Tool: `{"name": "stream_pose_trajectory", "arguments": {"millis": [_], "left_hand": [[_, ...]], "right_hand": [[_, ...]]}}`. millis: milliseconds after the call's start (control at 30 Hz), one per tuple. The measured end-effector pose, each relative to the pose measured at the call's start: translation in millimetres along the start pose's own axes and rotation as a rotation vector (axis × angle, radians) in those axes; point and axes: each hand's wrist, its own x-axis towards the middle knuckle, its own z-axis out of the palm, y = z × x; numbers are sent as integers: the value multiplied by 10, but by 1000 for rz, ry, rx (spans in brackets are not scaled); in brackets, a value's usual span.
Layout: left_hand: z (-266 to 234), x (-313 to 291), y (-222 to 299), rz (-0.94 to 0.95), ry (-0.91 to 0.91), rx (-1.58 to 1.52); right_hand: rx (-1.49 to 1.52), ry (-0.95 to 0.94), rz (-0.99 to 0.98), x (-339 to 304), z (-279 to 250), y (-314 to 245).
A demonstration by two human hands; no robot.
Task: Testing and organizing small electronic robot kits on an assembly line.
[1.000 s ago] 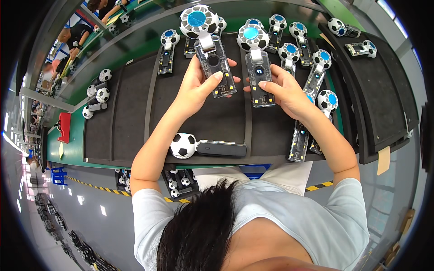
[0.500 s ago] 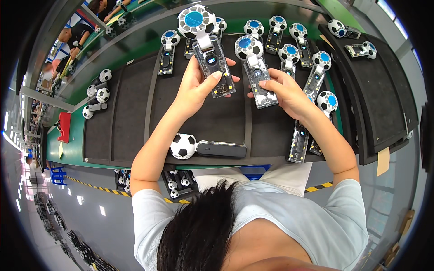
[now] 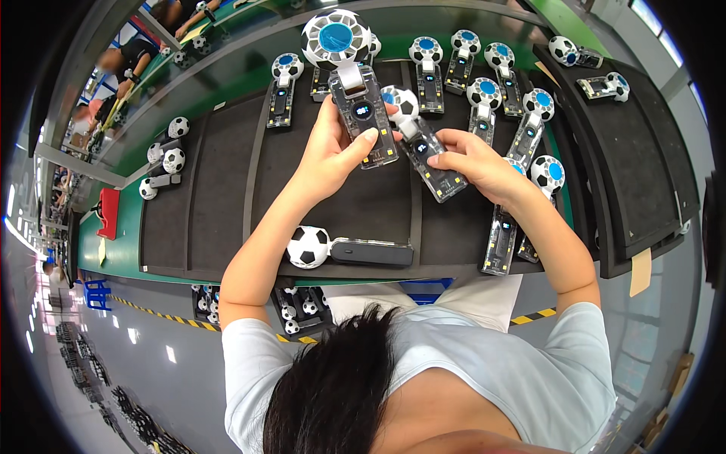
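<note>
My left hand (image 3: 337, 148) is closed around a handheld fan (image 3: 367, 115) with a football-patterned head, a blue disc at its centre and a clear handle. Its thumb lies on the handle below a small lit display. In my right hand (image 3: 478, 163) is a similar fan (image 3: 437, 168), tilted with its head up and to the left. That head is partly behind the left fan's handle, and the right thumb rests on its handle. Below both hands, near the bench edge, a fan with a dark handle (image 3: 370, 251) lies on its side, its ball end (image 3: 308, 247) to the left.
Several more fans stand or lie beyond my hands and to the right, such as one fan (image 3: 502, 238) by my right forearm. A black padded tray (image 3: 215, 181) covers the green bench. Stacked trays (image 3: 650, 166) are at right. A red holder (image 3: 108, 214) stands at left.
The fan in my right hand has swung so its head leans left, behind the left fan, and its handle end sits lower. My left hand's fan has shifted slightly right.
</note>
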Motion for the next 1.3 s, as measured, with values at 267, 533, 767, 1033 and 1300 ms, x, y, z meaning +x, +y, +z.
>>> {"name": "stream_pose_trajectory", "arguments": {"millis": [267,533,767,1033,1300], "left_hand": [[3,-5,8,-1,8,2],[18,-12,44,-19,12,18],[15,-14,32,-19,18,16],[23,-11,36,-19,15,12],[23,-19,32,-13,6,32]], "right_hand": [[-215,-236,33,-8,-2,15],[-247,-261,-54,-3,-11,83],[-185,-204,-43,-4,5,40],[-213,-166,-40,0,3,35],[-248,-184,22,1,-10,35]]}}
